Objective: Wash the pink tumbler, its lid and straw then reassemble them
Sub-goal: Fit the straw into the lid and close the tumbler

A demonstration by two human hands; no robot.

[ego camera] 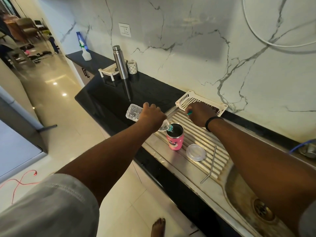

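Observation:
The pink tumbler (175,140) stands upright and uncovered on the ribbed steel drainboard (203,141). My left hand (152,117) grips a clear plastic water bottle (135,112), tilted so its mouth points into the tumbler's opening. My right hand (200,113) hovers behind the tumbler, fingers curled round a small green bottle cap (189,113). The clear round lid (196,152) lies flat on the drainboard to the right of the tumbler. A bent metal straw (209,165) lies on the ribs further right.
A white plastic basket (191,100) sits by the wall behind my right hand. A steel flask (120,62), a patterned cup (132,66) and another white rack (107,70) stand on the black counter (145,93). The sink basin with its drain (261,209) lies at right.

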